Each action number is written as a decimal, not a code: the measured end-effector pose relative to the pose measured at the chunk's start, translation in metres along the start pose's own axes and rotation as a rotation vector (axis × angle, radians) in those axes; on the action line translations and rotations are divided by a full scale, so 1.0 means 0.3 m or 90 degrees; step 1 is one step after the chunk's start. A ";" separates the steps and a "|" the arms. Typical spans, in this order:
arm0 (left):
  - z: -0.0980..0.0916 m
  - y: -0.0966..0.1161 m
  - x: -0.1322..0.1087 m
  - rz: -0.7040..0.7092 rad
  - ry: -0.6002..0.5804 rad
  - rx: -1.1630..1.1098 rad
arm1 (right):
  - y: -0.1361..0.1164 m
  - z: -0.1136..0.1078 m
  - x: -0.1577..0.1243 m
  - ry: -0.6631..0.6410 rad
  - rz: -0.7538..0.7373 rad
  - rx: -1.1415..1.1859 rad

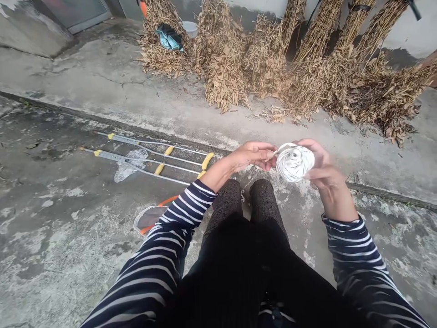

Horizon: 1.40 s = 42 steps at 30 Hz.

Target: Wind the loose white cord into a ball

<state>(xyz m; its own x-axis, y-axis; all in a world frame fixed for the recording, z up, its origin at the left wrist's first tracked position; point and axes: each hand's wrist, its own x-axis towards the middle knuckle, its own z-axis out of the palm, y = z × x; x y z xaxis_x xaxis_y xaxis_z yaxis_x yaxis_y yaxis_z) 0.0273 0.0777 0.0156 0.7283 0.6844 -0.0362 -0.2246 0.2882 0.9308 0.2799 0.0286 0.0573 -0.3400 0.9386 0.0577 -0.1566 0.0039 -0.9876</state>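
The right hand [322, 167] is closed around the right side of a white roll of cord [295, 162], maybe so the loops do not slip and fall apart. The left hand [254, 156] is bent, with its thumb and fingertips pinched at the roll's left edge. A loop [282, 146] sticks out there, so this hand seems to guide it, but the spot is too blurry to be sure. The roll sits between both hands, out past the knees [229, 193], which looks like an easy place to see and turn it. To the left of the left hand, two crutches [159, 169] lie flat on the ground [92, 255], perhaps to be out of the way, over what looks like clear plastic [127, 172]. Beyond both hands, bundles of dry stalks [225, 59] stand against the wall [425, 32], likely so they do not tip over
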 end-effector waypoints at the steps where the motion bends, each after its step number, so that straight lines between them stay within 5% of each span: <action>1: 0.008 0.016 0.001 -0.007 0.002 0.028 | -0.003 0.004 0.000 -0.005 -0.003 -0.012; 19: -0.029 0.170 0.014 0.040 0.142 0.205 | 0.007 0.032 0.012 -0.051 -0.027 -0.173; 28: -0.101 0.161 0.055 -0.001 0.131 0.267 | 0.002 0.055 0.007 -0.064 -0.074 -0.156; 35: -0.099 0.074 0.077 -0.152 -0.027 0.259 | 0.018 0.061 0.004 -0.020 -0.039 -0.132; 42: -0.062 -0.007 0.026 -0.087 -0.013 0.065 | 0.009 0.023 0.040 0.065 -0.003 -0.067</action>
<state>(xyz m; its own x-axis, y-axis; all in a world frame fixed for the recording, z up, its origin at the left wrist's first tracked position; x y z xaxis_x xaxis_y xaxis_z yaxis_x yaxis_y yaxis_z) 0.0214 0.0949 0.0066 0.7611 0.6292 -0.1576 -0.0572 0.3072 0.9499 0.2690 0.0376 0.0563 -0.2434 0.9685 0.0519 -0.0586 0.0387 -0.9975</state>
